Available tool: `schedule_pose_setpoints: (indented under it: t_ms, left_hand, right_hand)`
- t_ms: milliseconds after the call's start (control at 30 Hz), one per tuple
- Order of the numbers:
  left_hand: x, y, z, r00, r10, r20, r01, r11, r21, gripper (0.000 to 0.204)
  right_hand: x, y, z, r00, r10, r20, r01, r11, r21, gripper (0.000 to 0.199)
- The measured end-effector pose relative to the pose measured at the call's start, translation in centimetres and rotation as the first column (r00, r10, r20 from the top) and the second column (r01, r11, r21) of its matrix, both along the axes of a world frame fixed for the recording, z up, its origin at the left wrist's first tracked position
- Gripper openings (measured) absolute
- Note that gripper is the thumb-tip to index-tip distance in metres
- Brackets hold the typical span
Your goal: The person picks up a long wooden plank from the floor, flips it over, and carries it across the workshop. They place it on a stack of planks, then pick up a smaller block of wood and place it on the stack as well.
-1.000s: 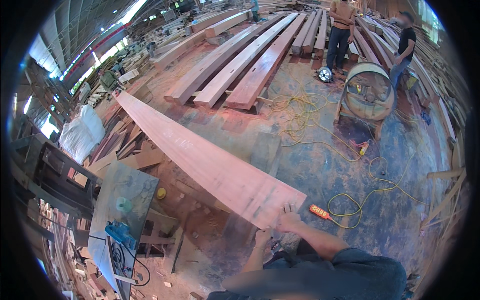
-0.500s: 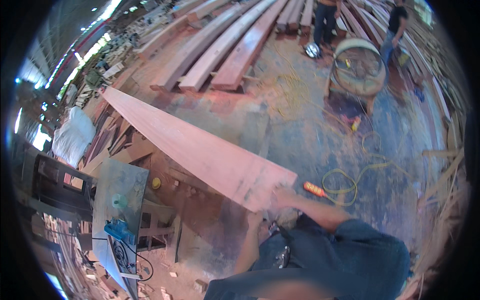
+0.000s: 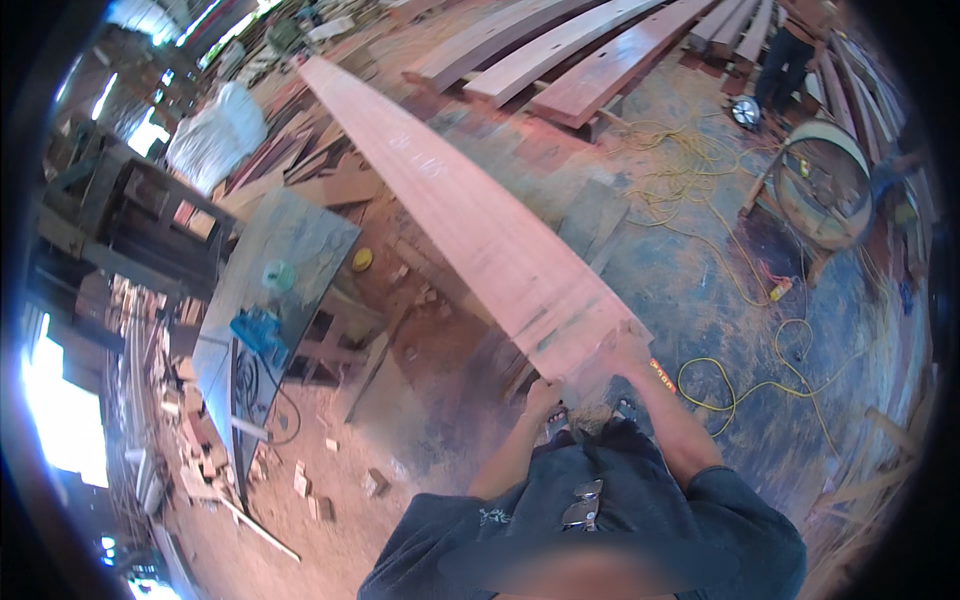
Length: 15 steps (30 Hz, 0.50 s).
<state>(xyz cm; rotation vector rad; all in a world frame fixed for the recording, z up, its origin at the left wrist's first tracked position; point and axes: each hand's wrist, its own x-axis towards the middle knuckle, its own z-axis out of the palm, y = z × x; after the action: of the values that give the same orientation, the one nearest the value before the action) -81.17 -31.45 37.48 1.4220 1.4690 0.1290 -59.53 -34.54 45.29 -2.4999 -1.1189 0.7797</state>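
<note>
The person holds the near end of a long, flat reddish-brown wooden plank (image 3: 470, 215), which runs from the hands up and leftward across the workshop toward the top of the view. The left hand (image 3: 543, 397) grips the plank's near left corner, fingers curled under its edge. The right hand (image 3: 628, 348) is clasped on the near right corner, just beside the end cut.

Against the picture from half a second earlier, the plank reaches further up the frame and lies steeper, and both hands have shifted right and slightly lower, still on the same end.

Below the plank's left side stands a grey metal table (image 3: 300, 240) carrying a blue power tool (image 3: 258, 330) and a pale green round object (image 3: 278, 274). A yellow cable (image 3: 720, 250) loops over the stained concrete floor (image 3: 690, 290) to the right. More long planks (image 3: 560, 55) lie stacked at the top, well apart from the hands.
</note>
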Motion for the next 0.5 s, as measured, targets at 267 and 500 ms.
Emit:
schedule_pose_setpoints:
  t_ms: [267,500]
  left_hand:
    - [0.2,0.2,-0.1,0.999,0.001,-0.034,-0.001,1.000,-0.017,0.054]
    - [-0.1,0.3,-2.1,1.000,-0.022,-0.001,0.022,1.000,-0.013,0.053]
  right_hand:
    - [0.6,0.8,-2.5,0.995,0.036,0.089,-0.029,0.996,-0.088,0.091]
    - [-0.3,0.3,-3.3,0.988,0.096,0.121,-0.081,0.989,-0.126,0.086]
